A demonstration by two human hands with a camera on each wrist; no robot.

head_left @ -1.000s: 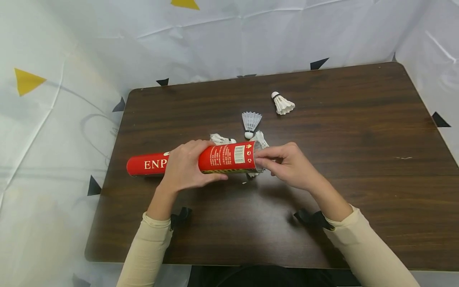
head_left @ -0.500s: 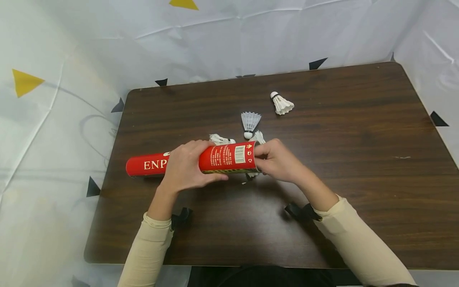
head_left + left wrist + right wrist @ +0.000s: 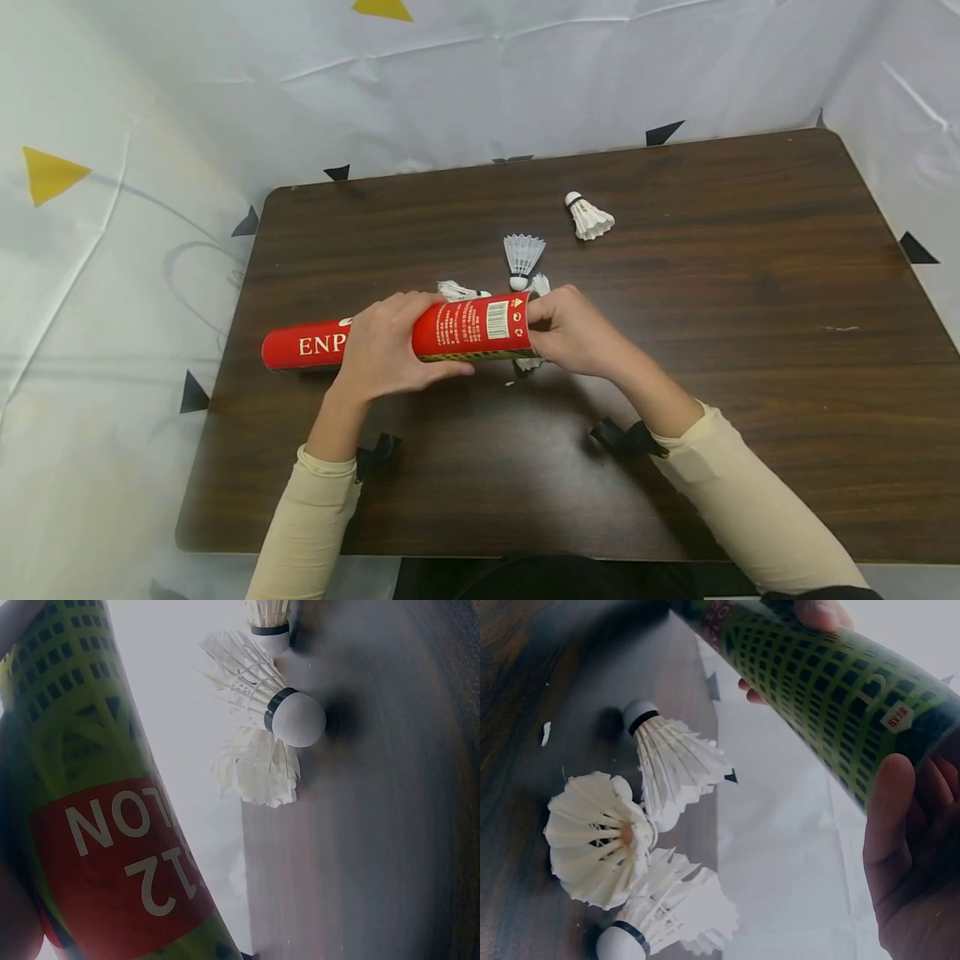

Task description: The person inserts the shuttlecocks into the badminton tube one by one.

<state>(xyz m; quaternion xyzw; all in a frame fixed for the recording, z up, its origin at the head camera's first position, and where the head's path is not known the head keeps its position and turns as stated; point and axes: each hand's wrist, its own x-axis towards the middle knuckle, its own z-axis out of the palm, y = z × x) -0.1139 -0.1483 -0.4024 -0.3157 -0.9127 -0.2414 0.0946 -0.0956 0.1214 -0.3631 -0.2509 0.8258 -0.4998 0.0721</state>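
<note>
My left hand [image 3: 382,346] grips a red shuttlecock tube [image 3: 472,329] from above, its thumb along the near side. The tube lies sideways above the table, mouth facing right. In the right wrist view, the tube's other side [image 3: 832,690] shows a green and black grid. At the mouth is my right hand [image 3: 581,333], fingers reaching inside past the rim and hidden there; its thumb [image 3: 889,799] is at the rim. I cannot tell whether those fingers hold anything. Below and behind the tube lie several white feather shuttlecocks [image 3: 596,840], partly covered by it in the head view.
Just beyond the tube lies a shuttlecock [image 3: 524,258] with a black band, and farther back another shuttlecock [image 3: 590,218]. The dark wooden table [image 3: 750,292] meets white sheeting [image 3: 480,92] at its back and sides.
My right hand has moved left, its fingers going deeper into the tube's mouth. The left hand keeps its grip, and the tube has barely shifted. The shuttlecocks on the table stay put.
</note>
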